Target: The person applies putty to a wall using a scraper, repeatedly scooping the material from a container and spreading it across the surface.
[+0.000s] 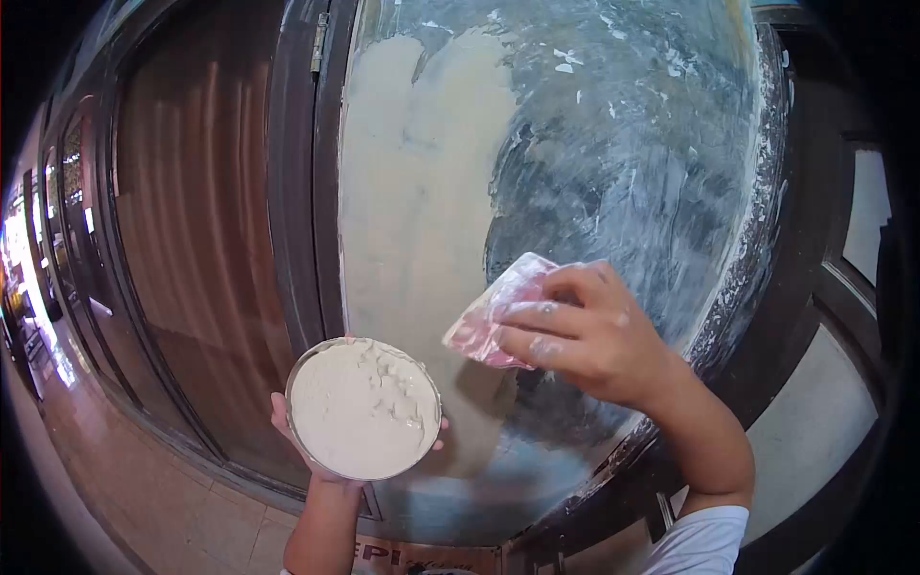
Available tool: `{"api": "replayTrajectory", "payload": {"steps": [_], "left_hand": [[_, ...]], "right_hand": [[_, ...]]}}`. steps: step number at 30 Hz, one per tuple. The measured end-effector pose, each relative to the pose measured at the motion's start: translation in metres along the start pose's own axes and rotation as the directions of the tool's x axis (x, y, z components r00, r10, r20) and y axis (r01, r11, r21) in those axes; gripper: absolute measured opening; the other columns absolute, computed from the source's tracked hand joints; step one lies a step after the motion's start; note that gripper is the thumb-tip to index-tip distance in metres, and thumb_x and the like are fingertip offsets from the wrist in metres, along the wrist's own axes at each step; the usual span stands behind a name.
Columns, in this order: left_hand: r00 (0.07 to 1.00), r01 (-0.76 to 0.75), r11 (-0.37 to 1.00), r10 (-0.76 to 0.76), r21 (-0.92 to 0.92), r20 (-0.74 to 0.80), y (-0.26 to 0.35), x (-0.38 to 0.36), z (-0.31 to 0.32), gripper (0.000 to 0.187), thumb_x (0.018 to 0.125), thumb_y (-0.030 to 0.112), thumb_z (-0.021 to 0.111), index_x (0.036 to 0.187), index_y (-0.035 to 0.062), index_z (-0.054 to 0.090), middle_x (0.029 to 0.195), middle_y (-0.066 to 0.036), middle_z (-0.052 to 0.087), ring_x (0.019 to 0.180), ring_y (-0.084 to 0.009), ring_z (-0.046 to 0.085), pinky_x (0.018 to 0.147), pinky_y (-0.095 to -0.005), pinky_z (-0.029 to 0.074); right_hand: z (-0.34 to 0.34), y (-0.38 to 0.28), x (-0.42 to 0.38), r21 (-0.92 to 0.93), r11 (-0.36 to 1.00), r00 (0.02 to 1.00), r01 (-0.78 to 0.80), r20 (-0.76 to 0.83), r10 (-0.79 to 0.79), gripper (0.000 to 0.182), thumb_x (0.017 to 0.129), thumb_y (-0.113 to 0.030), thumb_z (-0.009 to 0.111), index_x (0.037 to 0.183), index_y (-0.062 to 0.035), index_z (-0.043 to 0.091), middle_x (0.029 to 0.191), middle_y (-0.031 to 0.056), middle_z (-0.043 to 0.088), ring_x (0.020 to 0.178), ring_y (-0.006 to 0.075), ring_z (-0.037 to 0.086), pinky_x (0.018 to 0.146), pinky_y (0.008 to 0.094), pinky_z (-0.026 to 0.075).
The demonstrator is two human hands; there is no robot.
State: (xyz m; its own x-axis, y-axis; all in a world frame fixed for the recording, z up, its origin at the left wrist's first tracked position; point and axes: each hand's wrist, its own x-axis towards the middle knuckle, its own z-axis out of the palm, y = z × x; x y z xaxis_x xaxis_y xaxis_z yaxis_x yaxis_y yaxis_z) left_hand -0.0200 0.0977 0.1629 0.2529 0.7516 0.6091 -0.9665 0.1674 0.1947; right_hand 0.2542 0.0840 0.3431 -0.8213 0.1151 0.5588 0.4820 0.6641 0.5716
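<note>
My left hand (326, 472) supports a round tub (369, 478) from below, its fingertips showing at both sides of the rim. Thick cream-white putty (345, 412) fills the tub, smooth on the left and broken into ridges at the upper right. Pinched in my right hand (599, 335) is a flat pink putty spreader (494, 311) smeared with white. White residue marks the fingers of that hand. Behind both hands stands a wall with a cream coat (412, 192) on its left part and mottled blue-grey surface (613, 182) on the right.
A dark wooden frame with a hinge (319, 43) borders the wall on the left, beside a brown curtain (196, 211) behind glass. Dark wood with pale panels (815, 422) stands on the right. Tiled floor (182, 498) and a lettered mat (422, 559) lie below.
</note>
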Motion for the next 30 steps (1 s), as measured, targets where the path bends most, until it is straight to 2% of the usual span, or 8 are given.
{"api": "replayTrajectory", "payload": {"steps": [3,7,10,12,13,17,22,30], "left_hand": [[0.999,0.001,0.993,-0.007,0.122,0.05,0.001,0.001,-0.009,0.11,0.08,0.088,0.054,0.162,0.0207,0.029,0.16,-0.026,0.036,0.129,-0.0736,0.041,0.091,-0.0915,0.04],[0.989,0.007,0.997,-0.017,0.07,0.149,-0.004,0.005,-0.002,0.109,0.08,0.087,0.054,0.163,0.0216,0.027,0.16,-0.025,0.036,0.132,-0.0693,0.042,0.091,-0.0925,0.039],[0.999,-0.04,0.993,0.035,0.113,0.041,-0.005,0.003,-0.004,0.107,0.08,0.087,0.054,0.162,0.0224,0.029,0.16,-0.024,0.037,0.135,-0.0629,0.044,0.09,-0.0924,0.04],[0.991,-0.093,0.944,0.12,0.315,-0.066,-0.005,0.003,-0.004,0.107,0.081,0.087,0.054,0.162,0.022,0.029,0.16,-0.022,0.037,0.135,-0.0604,0.045,0.087,-0.0935,0.04],[0.991,-0.094,0.944,0.121,0.316,-0.065,-0.005,0.004,-0.004,0.107,0.081,0.087,0.054,0.162,0.022,0.029,0.16,-0.022,0.037,0.135,-0.0604,0.045,0.087,-0.0935,0.04],[0.945,-0.231,0.916,0.291,0.329,-0.147,-0.012,0.007,0.009,0.097,0.092,0.083,0.042,0.149,0.005,0.051,0.145,-0.014,0.058,0.13,-0.0338,0.059,0.108,-0.0499,0.052],[0.949,-0.256,0.912,0.301,0.321,-0.096,-0.012,0.008,0.011,0.092,0.095,0.081,0.04,0.146,0.0056,0.054,0.145,-0.013,0.059,0.128,-0.0321,0.06,0.106,-0.0512,0.052],[0.955,-0.196,0.922,0.257,0.335,-0.148,-0.017,0.005,0.004,0.093,0.094,0.084,0.038,0.146,0.0091,0.054,0.141,-0.013,0.061,0.125,-0.0331,0.062,0.104,-0.0521,0.053]], "right_hand": [[0.0,-0.015,0.001,0.046,0.996,0.995,0.077,0.058,-0.079,0.031,0.085,-0.018,0.064,0.115,-0.0164,0.074,0.116,-0.0011,0.071,0.112,0.0242,0.062,0.091,0.0415,0.046],[0.0,-0.027,0.002,0.096,0.992,0.994,0.086,0.064,-0.092,0.032,0.085,-0.019,0.063,0.115,-0.0149,0.073,0.114,-0.0004,0.071,0.114,0.0269,0.061,0.097,0.0436,0.047],[0.001,-0.031,0.001,0.124,0.988,0.993,0.092,0.056,-0.1,0.033,0.084,-0.019,0.064,0.115,-0.0152,0.073,0.113,-0.0002,0.071,0.115,0.0269,0.061,0.099,0.0447,0.047],[-0.003,-0.034,0.001,0.135,0.987,0.994,0.087,0.048,-0.094,0.033,0.083,-0.018,0.065,0.115,-0.0155,0.074,0.113,0.0003,0.072,0.115,0.0275,0.062,0.098,0.0451,0.049],[-0.005,-0.034,0.001,0.17,0.981,0.994,0.088,0.043,-0.097,0.034,0.083,-0.018,0.066,0.115,-0.0156,0.074,0.114,0.0004,0.072,0.115,0.0279,0.062,0.097,0.045,0.05],[-0.005,-0.036,0.001,0.241,0.964,0.992,0.107,0.043,-0.121,0.035,0.081,-0.017,0.067,0.116,-0.0149,0.073,0.115,0.001,0.071,0.118,0.0292,0.062,0.096,0.0459,0.052],[0.002,-0.039,-0.001,0.281,0.955,0.992,0.101,0.051,-0.12,0.035,0.082,-0.016,0.067,0.116,-0.0154,0.073,0.117,0.0017,0.071,0.12,0.0308,0.062,0.097,0.0468,0.052],[0.003,-0.038,-0.005,0.302,0.949,0.994,0.087,0.041,-0.104,0.033,0.083,-0.018,0.067,0.115,-0.0164,0.074,0.117,0.0003,0.071,0.121,0.0295,0.061,0.092,0.0462,0.052]]}}
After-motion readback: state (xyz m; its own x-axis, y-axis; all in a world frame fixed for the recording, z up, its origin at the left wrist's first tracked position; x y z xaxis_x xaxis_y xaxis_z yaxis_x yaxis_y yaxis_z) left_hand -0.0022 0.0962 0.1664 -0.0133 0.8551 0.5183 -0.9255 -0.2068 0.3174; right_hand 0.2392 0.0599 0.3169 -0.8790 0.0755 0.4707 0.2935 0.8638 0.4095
